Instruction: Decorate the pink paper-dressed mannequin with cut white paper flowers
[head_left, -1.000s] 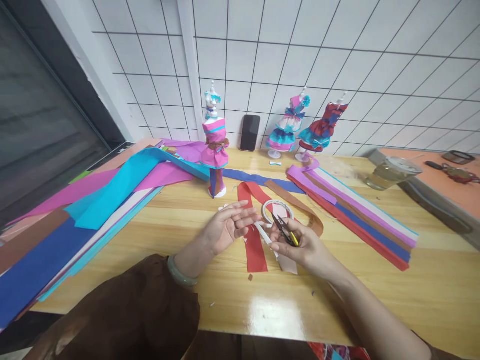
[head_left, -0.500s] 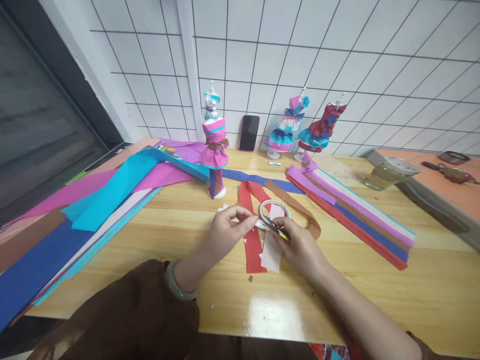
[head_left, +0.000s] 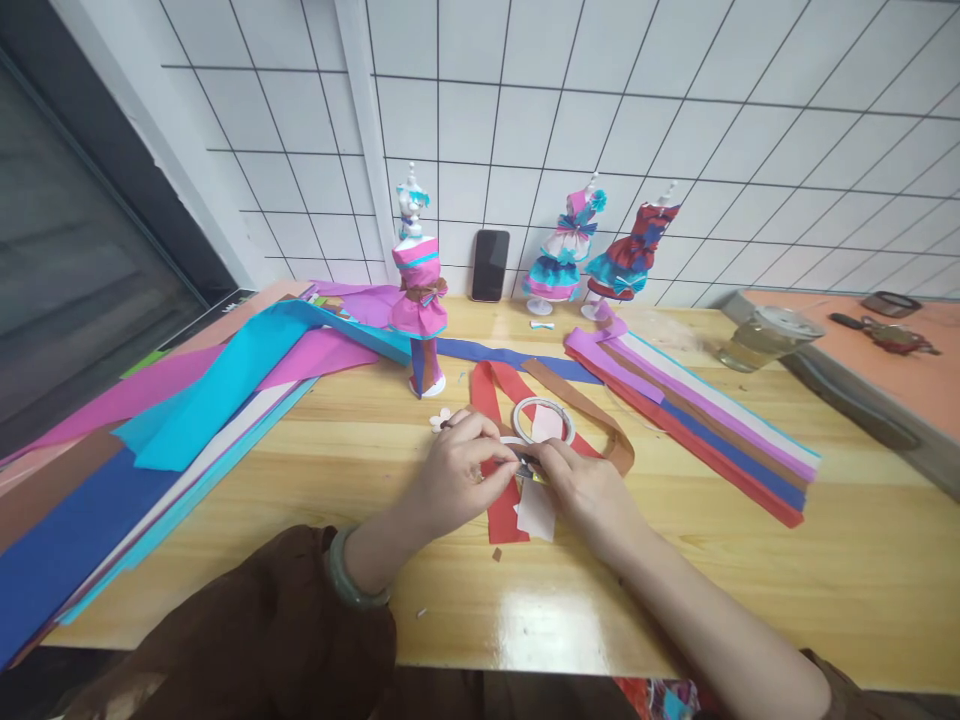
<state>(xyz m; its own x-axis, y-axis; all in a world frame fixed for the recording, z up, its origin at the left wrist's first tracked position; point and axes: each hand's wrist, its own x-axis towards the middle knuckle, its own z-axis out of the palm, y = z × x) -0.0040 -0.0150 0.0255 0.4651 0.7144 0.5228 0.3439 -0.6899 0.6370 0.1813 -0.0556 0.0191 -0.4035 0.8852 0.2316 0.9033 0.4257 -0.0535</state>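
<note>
My left hand [head_left: 465,465] is closed in a pinch, its fingertips meeting those of my right hand over the paper strips. A small white piece appears at the fingertips, mostly hidden. My right hand [head_left: 592,495] is closed around scissors [head_left: 528,468] with black and yellow on them; the fingers cover most of the tool. Just beyond the hands is a white ring of tape [head_left: 568,432]. Beneath them lie a red strip [head_left: 507,525] and a pale pink piece [head_left: 536,512]. A small white flower [head_left: 439,421] sits beside my left fingers.
A small dress form in pink [head_left: 418,300] stands behind the hands. Two more dressed forms [head_left: 556,250] and a phone [head_left: 490,265] are by the tiled wall. Coloured strips [head_left: 217,380] spread left; others [head_left: 705,430] lie right, near a cup [head_left: 769,338].
My hands have come together, and the right fingers now cover more of the scissors. The white piece is less visible. The whole view has shifted slightly.
</note>
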